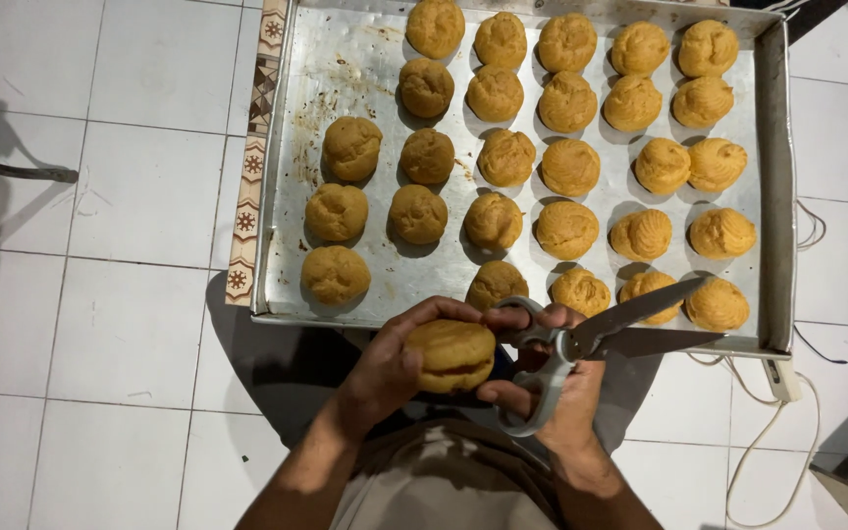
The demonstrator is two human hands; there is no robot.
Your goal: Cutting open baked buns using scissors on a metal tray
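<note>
1. Head view, left hand (390,368): fingers curled closed around a round golden cream puff (451,354), held just below the near edge of the tray; the puff shows a dark slit along its side.
2. Head view, right hand (552,378): fingers threaded through the grey handles of a pair of kitchen scissors (581,339) and gripping them; the blades stand slightly parted and point right, lying over the tray's near rim. The handles sit just beside the held puff — whether they touch it cannot be told.
3. Baking tray (775,196): large rectangular metal tray, scorched and stained at its upper left, resting on the floor directly ahead of the hands.
4. Baked puffs on tray (568,168): many rounded golden-brown pieces in loose rows, most of them apart, a few touching; the left portion of the tray is bare metal.
5. Patterned strip (249,167): narrow decorated band lying along the tray's left side.
6. Tiled floor (120,324): white square tiles beneath everything.
7. White cord (787,432): looped on the tiles at lower right — near the tray's corner.
</note>
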